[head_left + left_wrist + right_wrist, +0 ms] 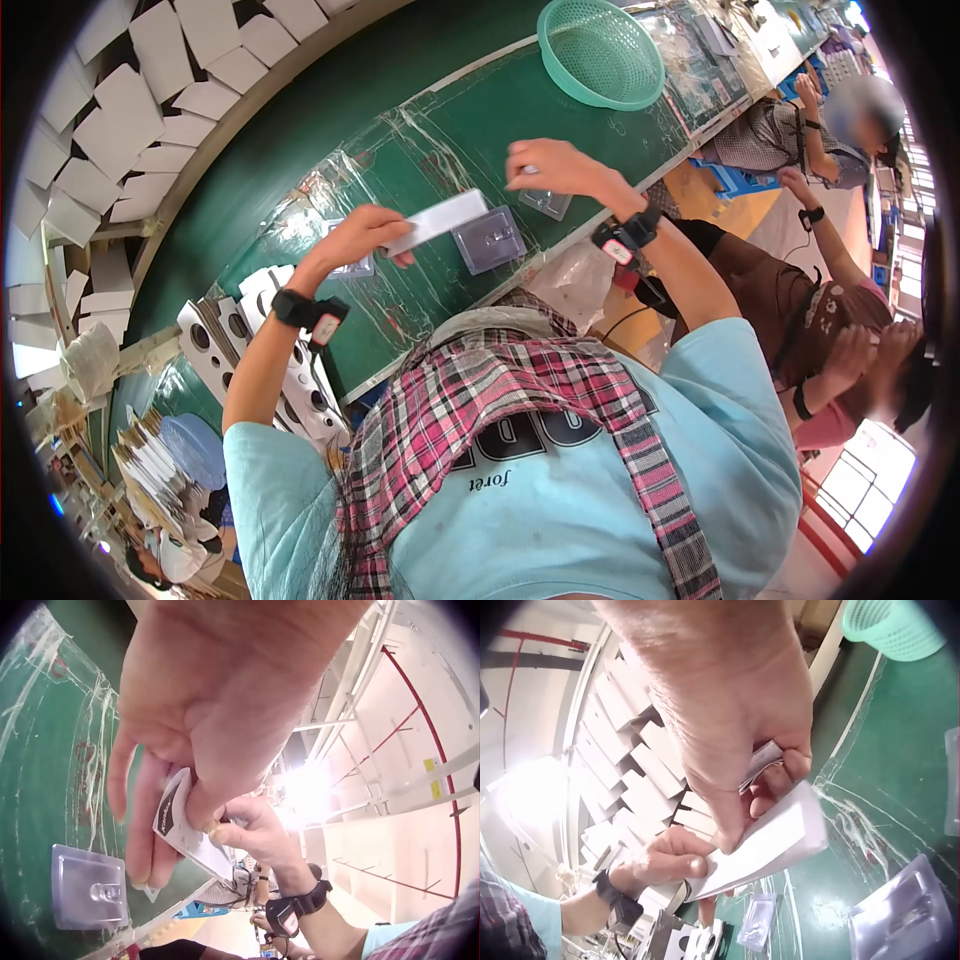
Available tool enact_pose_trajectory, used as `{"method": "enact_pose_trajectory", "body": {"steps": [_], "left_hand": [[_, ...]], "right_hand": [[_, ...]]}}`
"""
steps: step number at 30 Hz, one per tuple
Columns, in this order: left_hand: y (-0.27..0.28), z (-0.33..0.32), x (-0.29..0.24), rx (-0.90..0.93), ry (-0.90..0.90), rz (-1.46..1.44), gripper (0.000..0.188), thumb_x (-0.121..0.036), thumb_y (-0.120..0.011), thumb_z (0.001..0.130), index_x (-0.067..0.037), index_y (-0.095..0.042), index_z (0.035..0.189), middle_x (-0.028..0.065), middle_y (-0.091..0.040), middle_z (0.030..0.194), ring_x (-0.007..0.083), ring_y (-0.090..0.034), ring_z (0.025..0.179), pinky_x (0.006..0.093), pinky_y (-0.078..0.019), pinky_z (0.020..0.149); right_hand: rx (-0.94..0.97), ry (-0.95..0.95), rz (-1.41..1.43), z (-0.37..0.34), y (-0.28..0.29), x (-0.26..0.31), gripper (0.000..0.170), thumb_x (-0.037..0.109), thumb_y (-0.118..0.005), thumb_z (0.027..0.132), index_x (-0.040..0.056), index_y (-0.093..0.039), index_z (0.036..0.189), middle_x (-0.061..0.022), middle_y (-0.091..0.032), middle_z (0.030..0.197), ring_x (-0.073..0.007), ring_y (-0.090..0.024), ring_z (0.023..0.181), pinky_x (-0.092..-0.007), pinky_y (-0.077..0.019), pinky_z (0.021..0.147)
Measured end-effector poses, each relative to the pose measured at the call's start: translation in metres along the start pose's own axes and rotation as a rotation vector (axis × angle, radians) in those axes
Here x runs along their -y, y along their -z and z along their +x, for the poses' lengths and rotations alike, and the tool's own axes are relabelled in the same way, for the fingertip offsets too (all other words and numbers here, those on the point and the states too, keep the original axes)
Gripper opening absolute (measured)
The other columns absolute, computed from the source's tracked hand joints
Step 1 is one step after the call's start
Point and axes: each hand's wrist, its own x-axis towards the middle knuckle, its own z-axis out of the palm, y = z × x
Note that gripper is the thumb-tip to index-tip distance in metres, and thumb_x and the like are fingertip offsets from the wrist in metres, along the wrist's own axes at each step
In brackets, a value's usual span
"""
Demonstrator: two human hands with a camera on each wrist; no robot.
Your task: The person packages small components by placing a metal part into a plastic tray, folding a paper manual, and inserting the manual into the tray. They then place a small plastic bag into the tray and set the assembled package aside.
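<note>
My left hand (pixel 358 240) pinches one end of a long, narrow white piece (pixel 440 220), like a flat carton or folded paper, between thumb and fingers. A black printed label (pixel 167 815) shows on it in the left wrist view. My right hand (pixel 560 168) is close by its other end, fingers curled round a small folded printed paper (pixel 763 763). Below the white piece, a clear plastic blister tray (pixel 490 240) with a small moulded shape lies on the green table. Another clear tray (pixel 545 203) sits under my right hand, and a third (pixel 757 921) near my left.
A green mesh basket (pixel 602 55) stands at the table's far side. White cards or boxes (pixel 130 110) fill a rack at the left. White pieces with round holes (pixel 290 350) stand by my left arm. Clear film (pixel 330 185) covers parts of the table. Other people (pixel 810 300) are at the right.
</note>
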Motion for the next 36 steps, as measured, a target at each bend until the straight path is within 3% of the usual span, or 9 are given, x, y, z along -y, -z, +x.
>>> {"method": "enact_pose_trajectory", "body": {"steps": [4, 6, 10, 14, 15, 18, 23, 32, 36], "left_hand": [[0.001, -0.023, 0.018, -0.276, 0.035, -0.211, 0.035, -0.027, -0.050, 0.095, 0.005, -0.064, 0.090, 0.0112, -0.070, 0.080, 0.0151, -0.068, 0.072, 0.0246, -0.0487, 0.063], [-0.020, -0.008, 0.011, -0.403, -0.033, -0.267, 0.035, -0.027, -0.050, 0.095, 0.005, -0.064, 0.089, 0.0112, -0.070, 0.080, 0.0146, -0.067, 0.073, 0.0245, -0.0477, 0.065], [-0.052, 0.019, 0.007, -0.399, -0.167, -0.201, 0.034, -0.027, -0.047, 0.097, 0.003, -0.063, 0.101, 0.0053, -0.070, 0.079, 0.0098, -0.063, 0.078, 0.0218, -0.0451, 0.067], [-0.068, 0.023, 0.007, -0.780, -0.127, -0.435, 0.049, -0.041, -0.051, 0.094, 0.002, -0.057, 0.116, 0.0112, -0.063, 0.110, 0.0161, -0.058, 0.098, 0.0300, -0.0446, 0.084], [-0.062, 0.019, 0.007, -0.651, -0.001, -0.670, 0.056, -0.049, -0.052, 0.091, 0.001, -0.057, 0.117, 0.0129, -0.058, 0.118, 0.0205, -0.055, 0.106, 0.0358, -0.0429, 0.091], [-0.055, 0.014, 0.014, -0.214, 0.008, -1.008, 0.057, -0.051, -0.051, 0.091, 0.000, -0.057, 0.117, 0.0117, -0.061, 0.111, 0.0207, -0.057, 0.103, 0.0351, -0.0441, 0.090], [-0.049, 0.010, 0.004, -0.262, 0.026, -1.046, 0.015, -0.020, -0.060, 0.092, -0.006, -0.064, 0.094, -0.0004, -0.064, 0.083, 0.0094, -0.062, 0.075, 0.0220, -0.0507, 0.068], [-0.052, 0.011, 0.011, -0.339, 0.000, -1.065, 0.019, -0.019, -0.058, 0.092, -0.002, -0.063, 0.099, 0.0071, -0.068, 0.091, 0.0136, -0.066, 0.081, 0.0249, -0.0537, 0.072], [-0.056, 0.009, 0.010, -0.420, -0.025, -1.062, 0.014, -0.019, -0.063, 0.089, -0.005, -0.065, 0.090, 0.0044, -0.068, 0.087, 0.0118, -0.065, 0.078, 0.0251, -0.0527, 0.073]], "right_hand": [[-0.193, -0.301, 0.451, -0.005, -0.011, 0.009, 0.023, 0.022, -0.062, 0.086, 0.0006, -0.066, 0.095, -0.0019, -0.064, 0.086, -0.0099, -0.058, 0.081, -0.0256, -0.0455, 0.070], [-0.278, -0.199, 0.794, 0.007, -0.033, 0.044, 0.028, 0.021, -0.064, 0.086, -0.0010, -0.066, 0.103, -0.0013, -0.065, 0.092, -0.0065, -0.055, 0.087, -0.0216, -0.0440, 0.078], [-0.477, -0.099, 1.126, 0.037, -0.072, 0.094, 0.028, 0.019, -0.067, 0.083, -0.0031, -0.066, 0.101, -0.0016, -0.065, 0.083, -0.0063, -0.054, 0.072, -0.0256, -0.0437, 0.064], [-0.747, 0.002, 0.664, 0.037, -0.070, 0.104, 0.019, 0.011, -0.063, 0.087, 0.0046, -0.066, 0.105, -0.0046, -0.067, 0.091, -0.0087, -0.059, 0.080, -0.0237, -0.0460, 0.068], [-0.752, 0.174, 0.226, 0.027, -0.061, 0.109, 0.026, 0.008, -0.066, 0.079, 0.0120, -0.066, 0.105, -0.0033, -0.063, 0.098, -0.0135, -0.062, 0.078, -0.0251, -0.0477, 0.066], [-0.630, 0.398, -0.129, 0.020, -0.063, 0.116, 0.034, 0.006, -0.065, 0.072, 0.0155, -0.066, 0.104, -0.0015, -0.059, 0.102, -0.0179, -0.063, 0.078, -0.0284, -0.0497, 0.064], [-0.568, 0.530, -0.142, 0.015, -0.072, 0.121, 0.026, 0.003, -0.061, 0.072, 0.0123, -0.065, 0.096, -0.0004, -0.064, 0.106, -0.0185, -0.064, 0.086, -0.0290, -0.0529, 0.064], [-0.444, 0.426, 0.236, 0.013, -0.074, 0.125, 0.030, -0.006, -0.066, 0.069, 0.0090, -0.069, 0.095, -0.0046, -0.069, 0.097, -0.0227, -0.067, 0.087, -0.0295, -0.0544, 0.072], [-0.409, 0.267, 0.388, 0.014, -0.080, 0.122, 0.022, 0.000, -0.066, 0.074, 0.0068, -0.069, 0.095, -0.0061, -0.069, 0.087, -0.0170, -0.066, 0.076, -0.0267, -0.0503, 0.065]]}}
